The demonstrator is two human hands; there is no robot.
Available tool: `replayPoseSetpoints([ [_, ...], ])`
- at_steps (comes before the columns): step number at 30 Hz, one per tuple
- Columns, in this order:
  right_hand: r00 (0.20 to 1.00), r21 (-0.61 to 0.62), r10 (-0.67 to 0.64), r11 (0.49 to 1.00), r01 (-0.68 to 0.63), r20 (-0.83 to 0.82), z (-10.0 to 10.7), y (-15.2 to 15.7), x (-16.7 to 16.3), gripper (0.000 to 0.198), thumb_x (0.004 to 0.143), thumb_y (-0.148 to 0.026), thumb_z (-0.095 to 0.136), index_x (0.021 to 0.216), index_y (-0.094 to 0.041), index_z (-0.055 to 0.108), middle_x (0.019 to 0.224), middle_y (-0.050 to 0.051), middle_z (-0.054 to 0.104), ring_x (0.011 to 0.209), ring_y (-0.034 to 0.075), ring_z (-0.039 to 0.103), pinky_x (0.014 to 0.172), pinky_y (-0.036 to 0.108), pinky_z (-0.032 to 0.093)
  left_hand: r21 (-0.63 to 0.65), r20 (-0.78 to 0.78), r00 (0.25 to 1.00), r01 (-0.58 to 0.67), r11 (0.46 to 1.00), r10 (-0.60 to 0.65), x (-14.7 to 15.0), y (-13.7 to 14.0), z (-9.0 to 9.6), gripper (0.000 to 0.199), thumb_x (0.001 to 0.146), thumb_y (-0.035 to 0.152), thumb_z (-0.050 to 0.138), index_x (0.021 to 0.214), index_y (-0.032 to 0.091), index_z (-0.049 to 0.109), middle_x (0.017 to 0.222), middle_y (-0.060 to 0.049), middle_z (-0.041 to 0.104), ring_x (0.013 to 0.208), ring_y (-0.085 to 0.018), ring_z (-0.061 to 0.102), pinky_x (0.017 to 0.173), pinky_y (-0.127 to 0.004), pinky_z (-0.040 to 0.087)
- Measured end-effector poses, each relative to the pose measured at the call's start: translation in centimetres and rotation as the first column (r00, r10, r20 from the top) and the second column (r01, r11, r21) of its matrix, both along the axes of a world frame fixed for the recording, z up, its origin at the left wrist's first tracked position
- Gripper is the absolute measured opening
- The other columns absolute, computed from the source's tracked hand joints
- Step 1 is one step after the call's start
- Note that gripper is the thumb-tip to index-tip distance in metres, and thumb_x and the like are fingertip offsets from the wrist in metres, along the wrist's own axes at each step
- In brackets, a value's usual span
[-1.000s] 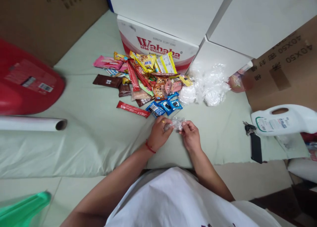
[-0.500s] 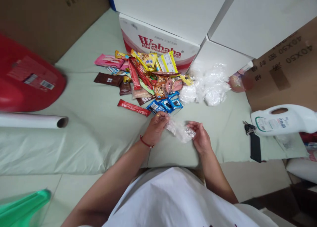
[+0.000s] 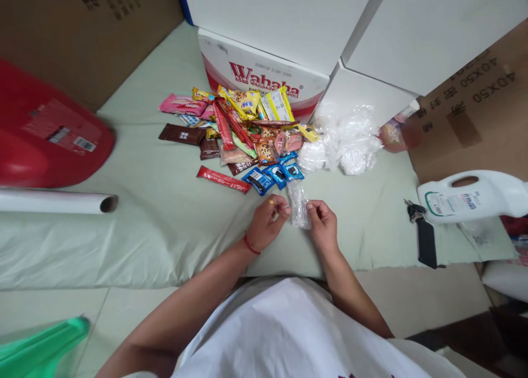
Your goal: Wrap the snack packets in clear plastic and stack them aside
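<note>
A small clear plastic bag [image 3: 298, 204], crumpled and narrow, is between my two hands just above the cloth. My right hand [image 3: 324, 224] pinches its right edge between thumb and forefinger. At the bag's left edge, the curled fingers and thumb of my left hand [image 3: 269, 219] close on the thin film, though the contact is hard to see. Small blue packets [image 3: 260, 180] lie right beyond the bag. A red stick packet [image 3: 223, 179] is to their left. Behind them is a heap of wrapped snacks, with a brown bar [image 3: 181, 134] and yellow cookie packs [image 3: 247, 104].
More clear plastic bags [image 3: 357, 141] are bunched right of the snacks. A Wahaha carton [image 3: 264, 75] stands behind. On the right are a white detergent bottle [image 3: 474, 196] and keys with a black fob [image 3: 426, 243]. A red container [image 3: 53, 130] and white roll [image 3: 53, 201] lie left.
The plastic bag has turned from lying crosswise to pointing away from me, and looks narrower. My left hand has shifted slightly right and nearer me; my right hand has moved slightly left.
</note>
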State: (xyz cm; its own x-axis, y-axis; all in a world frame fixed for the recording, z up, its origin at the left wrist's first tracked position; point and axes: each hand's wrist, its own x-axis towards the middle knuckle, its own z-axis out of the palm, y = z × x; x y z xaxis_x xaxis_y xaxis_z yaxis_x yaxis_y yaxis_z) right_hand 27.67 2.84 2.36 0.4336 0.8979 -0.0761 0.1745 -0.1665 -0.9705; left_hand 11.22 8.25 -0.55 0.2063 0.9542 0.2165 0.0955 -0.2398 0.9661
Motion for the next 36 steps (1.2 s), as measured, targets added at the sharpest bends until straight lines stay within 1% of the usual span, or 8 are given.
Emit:
replayPoseSetpoints([
  [4,0.999,0.025,0.05,0.998,-0.05,-0.013,0.1,0.1,-0.4,0.03,0.091,-0.053,0.07,0.091,-0.023,0.072,0.076,-0.001,0.064,0.07,0.015,0.05,0.067,0.028,0.042,-0.134,-0.032,0.993,0.111,0.985,-0.116,0.4,0.1,-0.1,0.022,0.084,0.041,0.075,0.094,0.022,0.067,0.089,-0.003,0.067,0.077,-0.018,0.06,0.068,-0.03,0.045],
  [11,0.982,-0.043,-0.12,0.992,0.115,-0.147,-1.1,0.6,1.2,0.04,0.085,-0.061,0.073,0.09,-0.022,0.065,0.068,-0.005,0.054,0.059,0.013,0.043,0.058,0.027,0.037,-0.385,0.366,0.93,0.126,0.914,0.026,0.0,1.5,-0.6,0.032,0.082,0.048,0.077,0.085,0.021,0.06,0.079,0.001,0.067,0.075,-0.016,0.061,0.076,-0.029,0.048],
  [14,0.994,0.044,-0.109,0.993,0.108,0.005,-1.1,0.4,1.2,0.039,0.093,-0.061,0.066,0.1,-0.023,0.066,0.087,0.0,0.065,0.073,0.015,0.054,0.068,0.027,0.045,-0.383,0.44,0.898,0.218,0.897,-0.031,0.1,1.3,-0.3,0.034,0.08,0.047,0.082,0.086,0.021,0.062,0.088,-0.001,0.071,0.085,-0.018,0.065,0.085,-0.033,0.051],
  [18,0.994,-0.004,-0.096,0.995,0.096,0.058,-1.2,1.1,0.4,0.059,0.077,-0.056,0.083,0.122,-0.022,0.066,0.113,0.007,0.069,0.086,0.017,0.059,0.077,0.03,0.05,-0.387,0.57,0.814,0.39,0.836,-0.116,0.3,0.5,0.4,0.026,0.073,0.036,0.085,0.078,0.019,0.065,0.116,-0.007,0.071,0.108,-0.023,0.067,0.094,-0.036,0.053],
  [23,0.985,-0.069,-0.08,0.995,0.07,-0.151,-1.0,1.8,0.3,0.04,0.081,-0.056,0.077,0.099,-0.021,0.069,0.072,-0.004,0.057,0.06,0.012,0.043,0.057,0.026,0.038,-0.496,0.717,0.697,0.52,0.695,-0.01,0.1,0.8,1.1,0.025,0.068,0.031,0.082,0.076,0.02,0.062,0.128,-0.009,0.069,0.116,-0.027,0.067,0.087,-0.038,0.059],
  [28,0.98,-0.053,-0.066,0.997,0.057,-0.188,-0.5,1.1,0.6,0.036,0.083,-0.057,0.076,0.085,-0.021,0.069,0.059,-0.007,0.047,0.054,0.01,0.036,0.051,0.025,0.028,-0.576,0.64,0.744,0.299,0.761,0.192,0.1,1.6,1.1,0.03,0.067,0.035,0.076,0.078,0.021,0.052,0.09,-0.001,0.069,0.082,-0.016,0.069,0.071,-0.029,0.059],
  [33,0.974,-0.112,-0.081,0.992,0.058,-0.213,-0.7,0.1,1.4,0.04,0.078,-0.058,0.079,0.088,-0.021,0.071,0.068,-0.003,0.06,0.053,0.01,0.038,0.046,0.024,0.026,-0.564,0.535,0.81,0.133,0.815,0.238,0.4,1.2,0.8,0.032,0.087,0.047,0.068,0.083,0.024,0.047,0.063,0.008,0.047,0.046,-0.007,0.04,0.04,-0.019,0.027],
  [36,0.967,-0.131,-0.102,0.989,0.072,-0.235,-0.6,-0.5,2.6,0.042,0.075,-0.057,0.082,0.092,-0.019,0.074,0.07,-0.003,0.06,0.053,0.009,0.038,0.045,0.023,0.026,-0.536,0.478,0.852,0.088,0.84,0.215,0.3,1.0,0.7,0.041,0.088,0.057,0.072,0.084,0.025,0.048,0.06,0.01,0.04,0.044,-0.007,0.034,0.04,-0.021,0.025],
])
